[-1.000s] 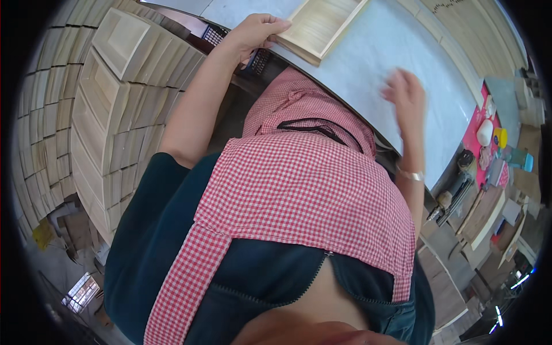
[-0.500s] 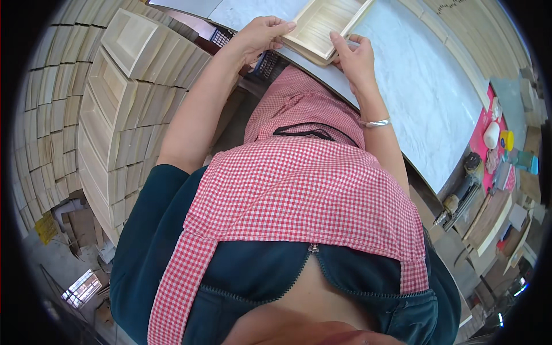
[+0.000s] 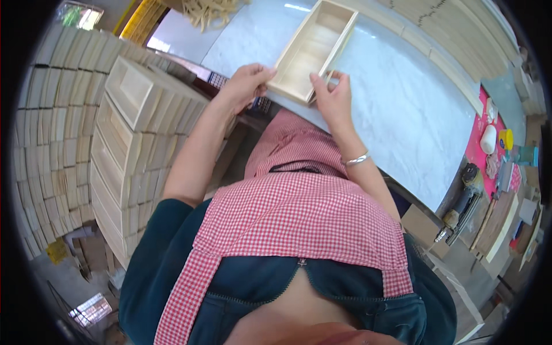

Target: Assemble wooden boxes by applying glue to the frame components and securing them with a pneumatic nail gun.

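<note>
A long, shallow, pale wooden box (image 3: pixel 313 46) lies open side up on the white marble-look tabletop (image 3: pixel 402 109), its near end at the table's front edge. My left hand (image 3: pixel 247 80) grips the box's near left corner. My right hand (image 3: pixel 333 95) pinches the near right corner, where a small wooden piece sits under the fingertips. A silver bracelet (image 3: pixel 356 159) is on my right wrist. I wear a red-and-white checked apron (image 3: pixel 299 218).
Stacks of the same pale wooden boxes (image 3: pixel 132 138) rise on my left, with more rows behind. Thin wooden slats (image 3: pixel 210 8) lie at the table's far end. A red mat (image 3: pixel 489 144) with bottles, a white object and tools sits at the right, with boards beside it.
My right hand came in from the right side of the table to the box's near right corner. The box has shifted toward the table's front edge, and my left hand stays on it.
</note>
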